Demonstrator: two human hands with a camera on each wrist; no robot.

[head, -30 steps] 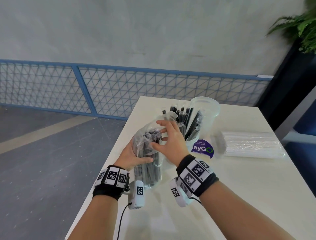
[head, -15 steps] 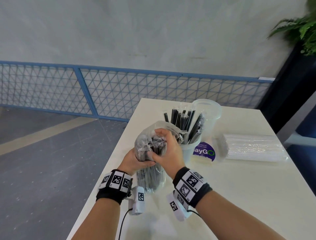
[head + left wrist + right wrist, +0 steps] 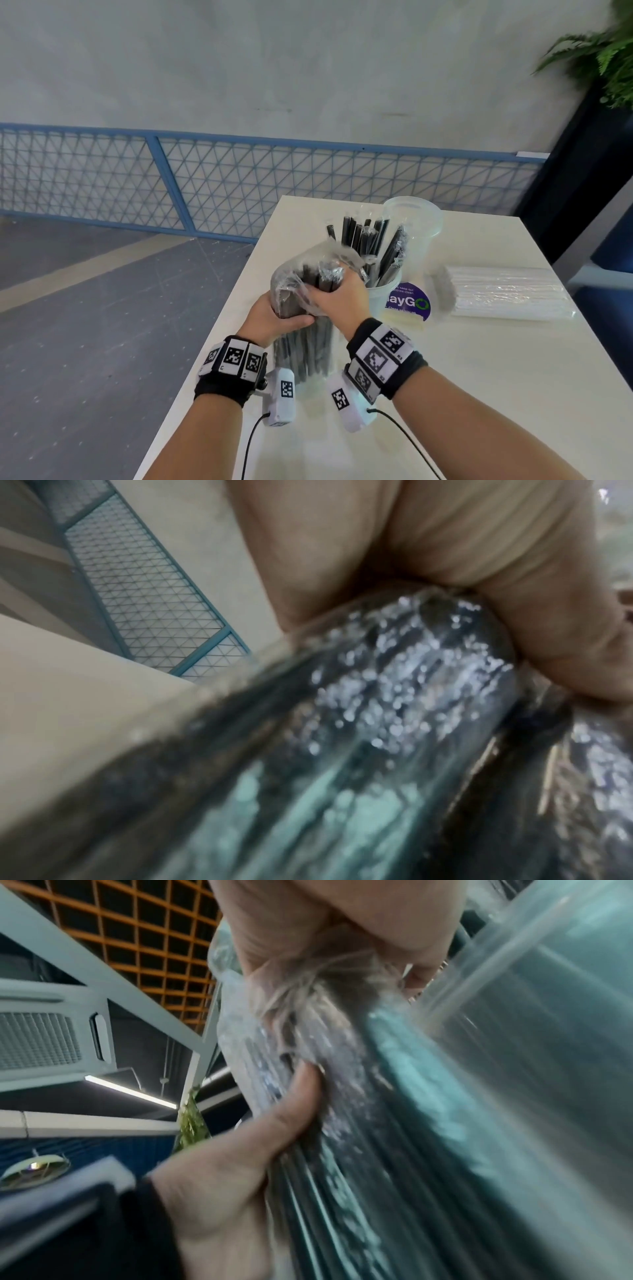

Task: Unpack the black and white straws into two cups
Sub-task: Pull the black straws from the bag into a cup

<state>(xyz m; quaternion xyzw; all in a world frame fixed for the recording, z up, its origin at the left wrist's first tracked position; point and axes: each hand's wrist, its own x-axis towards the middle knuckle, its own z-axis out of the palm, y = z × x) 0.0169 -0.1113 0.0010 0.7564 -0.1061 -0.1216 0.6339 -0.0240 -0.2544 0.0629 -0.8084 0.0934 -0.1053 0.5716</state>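
Observation:
A clear plastic bag of black straws (image 3: 305,339) stands upright near the table's left edge. My left hand (image 3: 274,317) grips the bag around its middle (image 3: 394,696). My right hand (image 3: 337,296) is curled over the bag's open top, gripping a bunch of black straws (image 3: 318,1031) through the crumpled plastic. Just behind stands a white cup (image 3: 383,294) holding several black straws. A second clear cup (image 3: 416,226) stands behind it; what it holds I cannot see. A sealed pack of white straws (image 3: 507,294) lies flat at the right.
The cream table (image 3: 496,394) has its left edge close to my left wrist, with grey floor below. A purple round sticker (image 3: 407,303) lies by the cup. A blue mesh railing (image 3: 239,181) and a potted plant (image 3: 603,58) stand beyond.
My right hand came down from above the bag's mouth and closed its fingers round the straw tops. The bag and left hand shifted slightly; the view moved a little.

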